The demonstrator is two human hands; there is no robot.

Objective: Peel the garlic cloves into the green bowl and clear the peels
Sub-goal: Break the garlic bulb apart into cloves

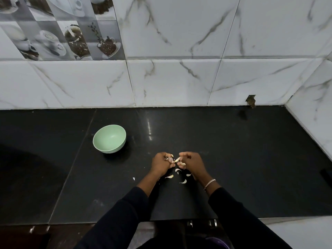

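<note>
Black counter point(233, 159): left hand point(160, 163) and right hand point(191, 163), fingers curled, both pinching garlic point(175, 159) between them; peels point(183, 181) lying at 6 o'clock beneath; bowl point(115, 150), green, upright at 10 o'clock, apart.

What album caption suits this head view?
Left hand and right hand peel a garlic clove above black stone counter; pale garlic scraps nearby, round green bowl empty.

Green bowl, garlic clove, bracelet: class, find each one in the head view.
green bowl point(109, 139), head view, bare inner wall.
garlic clove point(172, 160), head view, its pinkish exposed middle.
bracelet point(209, 183), head view, chain links across the wrist.
</note>
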